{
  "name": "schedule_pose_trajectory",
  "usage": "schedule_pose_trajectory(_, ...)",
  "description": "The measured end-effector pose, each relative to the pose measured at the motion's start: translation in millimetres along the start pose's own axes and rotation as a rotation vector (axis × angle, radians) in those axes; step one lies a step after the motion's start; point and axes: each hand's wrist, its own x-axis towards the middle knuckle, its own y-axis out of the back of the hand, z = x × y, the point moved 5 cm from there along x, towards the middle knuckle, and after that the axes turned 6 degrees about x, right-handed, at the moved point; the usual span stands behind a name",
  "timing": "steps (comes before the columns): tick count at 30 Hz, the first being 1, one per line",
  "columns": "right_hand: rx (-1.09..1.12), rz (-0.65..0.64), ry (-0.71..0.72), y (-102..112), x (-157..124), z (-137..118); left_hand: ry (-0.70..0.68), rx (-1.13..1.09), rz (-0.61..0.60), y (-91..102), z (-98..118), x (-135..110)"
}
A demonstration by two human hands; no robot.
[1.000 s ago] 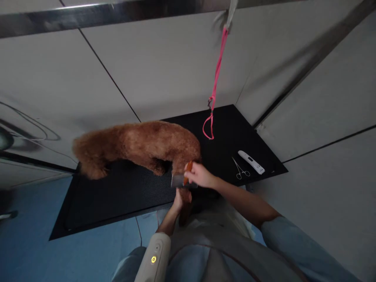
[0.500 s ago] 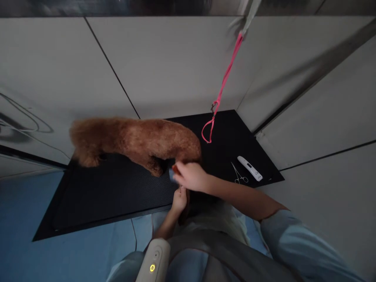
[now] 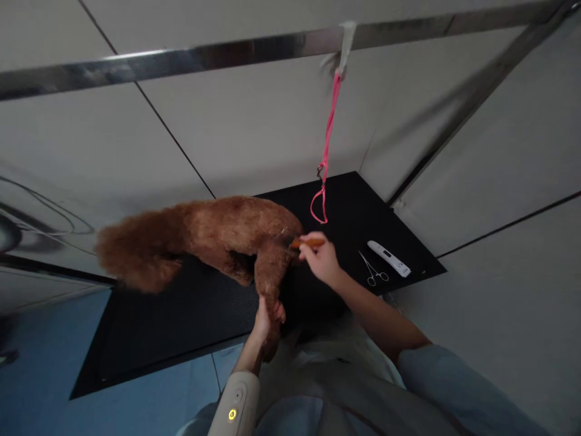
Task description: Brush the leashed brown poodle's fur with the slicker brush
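A brown curly-coated dog [image 3: 227, 224] stands on a black ribbed table, its head at the left. My left hand [image 3: 264, 318] is closed around the lower part of its hind leg [image 3: 271, 275], drawn out over the table's near edge. In my right hand [image 3: 321, 259] is a slicker brush [image 3: 308, 243], gripped by its orange handle. The brush head lies against the fur of the dog's rump and upper thigh, where its pins are hard to make out.
White clippers [image 3: 389, 258] and scissor-handled forceps [image 3: 372, 271] lie on the table [image 3: 181, 327] at the right. A pink loop leash [image 3: 330, 130] hangs from a metal bar [image 3: 204, 59]. A white device [image 3: 235, 402] with a yellow light is at the bottom, over my left forearm.
My right hand has moved right and up with the brush, from the lower leg to the rump. The left hand still holds the leg, now slightly further left. The view has tilted up.
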Motion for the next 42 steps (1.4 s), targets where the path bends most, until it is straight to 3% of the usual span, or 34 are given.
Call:
schedule_pose_trajectory(2, 0.196, -0.134, -0.036, -11, -7, 14, 0.033, -0.081, -0.088, -0.7, 11, -6)
schedule_pose_trajectory(3, 0.284, -0.131, -0.045, -13, -9, 19, 0.049, -0.136, -0.146, -2.3, 16, -9)
schedule_pose_trajectory(6, 0.446, 0.199, 0.033, -3, -16, 27, 0.077, -0.244, -0.34, -8.8, 28, -15)
schedule_pose_trajectory(7, 0.468, 0.249, 0.047, -1, -20, 29, 0.086, -0.246, -0.393, -10.8, 30, -17)
schedule_pose_trajectory(8, 0.481, 0.206, 0.034, -4, -22, 31, 0.091, -0.248, -0.431, -12.3, 32, -18)
schedule_pose_trajectory(11, 0.52, -0.103, -0.084, -19, -27, 37, 0.094, -0.266, -0.458, -15.7, 39, -20)
schedule_pose_trajectory(12, 0.538, -0.087, -0.092, -16, -26, 38, 0.09, -0.266, -0.445, -16.8, 40, -20)
schedule_pose_trajectory(15, 0.561, 0.313, 0.029, 15, -22, 40, 0.102, -0.214, -0.387, -21.5, 44, -21)
schedule_pose_trajectory(16, 0.556, 0.359, 0.056, 20, -22, 39, 0.117, -0.192, -0.367, -23.2, 45, -21)
schedule_pose_trajectory(17, 0.548, 0.292, 0.051, 18, -20, 39, 0.139, -0.175, -0.351, -24.9, 45, -22)
schedule_pose_trajectory(20, 0.527, -0.089, -0.089, -2, -15, 41, 0.227, -0.143, -0.321, -27.1, 39, -28)
schedule_pose_trajectory(21, 0.516, -0.088, -0.118, -4, -13, 42, 0.244, -0.138, -0.315, -26.6, 36, -31)
schedule_pose_trajectory(24, 0.444, 0.114, -0.083, 5, -7, 34, 0.254, -0.111, -0.31, -23.5, 25, -43)
schedule_pose_trajectory(26, 0.329, -0.115, -0.074, -7, -5, 20, 0.227, -0.061, -0.291, -21.9, 18, -49)
schedule_pose_trajectory(28, 0.153, -0.381, -0.105, -21, -9, 6, 0.151, 0.005, -0.229, -20.7, 14, -51)
schedule_pose_trajectory(29, 0.055, -0.394, -0.11, -22, -8, -2, 0.108, 0.041, -0.193, -20.6, 13, -51)
schedule_pose_trajectory(32, -0.22, -0.211, -0.032, -17, -2, -32, -0.015, 0.177, -0.079, -20.8, 8, -51)
schedule_pose_trajectory(33, -0.308, -0.26, 0.005, -22, -2, -41, -0.049, 0.249, -0.036, -20.2, 6, -51)
schedule_pose_trajectory(36, -0.611, -0.591, 0.067, -49, -7, -60, -0.259, 0.564, 0.137, -17.3, 9, -56)
schedule_pose_trajectory(38, -0.797, -0.581, 0.103, -60, -6, -71, -0.46, 0.836, 0.214, -21.2, 18, -63)
schedule_pose_trajectory(40, -0.91, -0.518, 0.176, -73, -3, -82, -0.62, 1.093, 0.209, -31.0, 26, -69)
schedule_pose_trajectory(42, -0.978, -0.64, 0.226, -94, -5, -87, -0.663, 1.284, 0.167, -40.9, 31, -73)
